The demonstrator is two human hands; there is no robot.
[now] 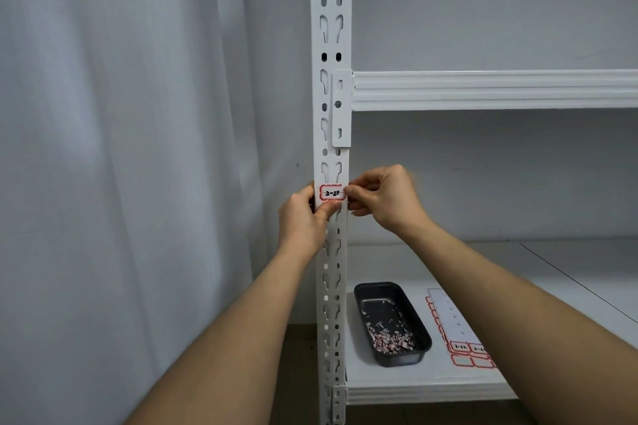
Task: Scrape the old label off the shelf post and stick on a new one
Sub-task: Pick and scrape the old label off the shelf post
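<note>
A red-bordered label (332,193) is held flat against the white slotted shelf post (330,114), between both hands. Its lower left edge is pinched by the left hand (307,214), thumb beneath it; its right edge is pinched in the grip of the right hand (383,198). On the lower shelf (379,379) a black tray (392,323) of paper scrapings is seen beside a label sheet (459,331).

This looks like a storage room or stockroom. A white metal shelf post (330,114) with rows of slots carries bare white shelves (483,90), plain grey walls (483,10) stand behind, and a sheet of red-bordered labels (459,338) lies on the lower shelf.
</note>
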